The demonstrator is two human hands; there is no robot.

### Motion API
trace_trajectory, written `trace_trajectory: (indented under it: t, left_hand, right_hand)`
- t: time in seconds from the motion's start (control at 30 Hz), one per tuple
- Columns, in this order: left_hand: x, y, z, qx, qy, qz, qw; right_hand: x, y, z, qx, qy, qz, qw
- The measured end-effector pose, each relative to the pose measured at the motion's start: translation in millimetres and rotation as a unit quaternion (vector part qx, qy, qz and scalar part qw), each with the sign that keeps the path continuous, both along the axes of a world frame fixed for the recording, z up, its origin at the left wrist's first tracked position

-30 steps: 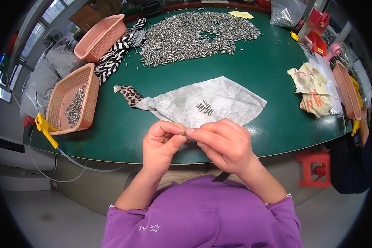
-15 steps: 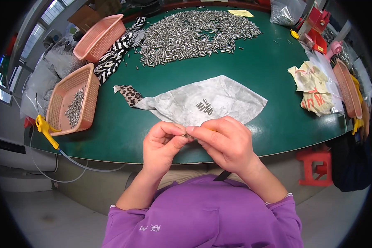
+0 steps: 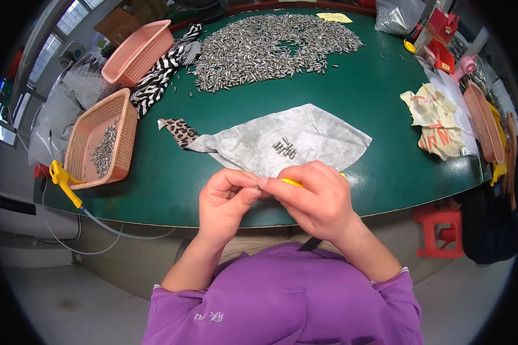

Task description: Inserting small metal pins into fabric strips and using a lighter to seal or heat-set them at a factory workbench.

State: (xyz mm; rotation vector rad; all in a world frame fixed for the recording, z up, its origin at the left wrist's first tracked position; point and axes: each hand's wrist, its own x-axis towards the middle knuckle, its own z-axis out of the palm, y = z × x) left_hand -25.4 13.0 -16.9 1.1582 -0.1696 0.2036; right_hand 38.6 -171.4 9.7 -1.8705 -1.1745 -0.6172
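My left hand (image 3: 224,198) is closed, thumb and forefinger pinching a small metal pin (image 3: 258,187) that is almost wholly hidden by the fingertips. Against it, fingertips touching, my right hand (image 3: 316,198) is closed around a slim yellow tool (image 3: 292,183); its yellow shows between the fingers and again behind the knuckles, but its tip is hidden. Just beyond both hands a crumpled grey-white cloth (image 3: 328,135) lies on the green table, with several small metal pins (image 3: 285,148) grouped on it.
A wide heap of metal pins (image 3: 265,52) covers the far table (image 3: 385,115). At left stand a pink basket (image 3: 126,109) partly filled with pins, another pink basket (image 3: 135,57), a zebra-print cloth (image 3: 155,80) and a yellow air gun (image 3: 66,183). Crumpled paper (image 3: 434,121) lies at right.
Yellow now shows between and behind my right fingers, where none was visible before. Both hands stay in nearly the same place, fingertips together. The pins on the cloth have not moved.
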Motion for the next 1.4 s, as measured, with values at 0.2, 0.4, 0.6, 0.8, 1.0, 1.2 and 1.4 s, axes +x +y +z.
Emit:
trace_trajectory:
  t: [0.2, 0.4, 0.6, 0.8, 1.0, 1.2, 1.4]
  left_hand:
    - [-0.2, 2.9, -1.9, -0.003, 0.011, -0.005, 1.000]
    - [0.4, 1.3, 0.0, -0.014, 0.014, -0.003, 1.000]
    - [1.2, 1.2, -0.4, -0.012, 0.010, 0.007, 1.000]
    - [-0.4, -2.1, 1.6, 0.035, -0.013, -0.038, 0.999]
    - [1.0, 0.4, 0.6, 0.006, 0.001, 0.007, 1.000]
    - [0.2, 0.5, -0.1, 0.006, -0.004, 0.018, 1.000]
    - [1.6, 0.2, -1.7, 0.051, -0.022, 0.020, 0.998]
  right_hand:
    - [0.2, 2.2, -1.4, 0.027, 0.001, -0.006, 1.000]
    - [-1.4, 2.5, -4.8, 0.028, 0.022, 0.002, 0.999]
    - [-1.6, 2.8, -4.7, 0.029, 0.030, 0.004, 0.999]
    - [4.5, 3.2, -5.6, 0.041, 0.002, -0.046, 0.998]
    - [0.9, 1.9, -0.7, 0.045, 0.030, -0.005, 0.999]
    - [0.6, 2.2, -1.1, 0.049, 0.026, 0.015, 0.998]
    - [1.1, 2.6, -2.2, 0.047, 0.018, 0.023, 0.998]
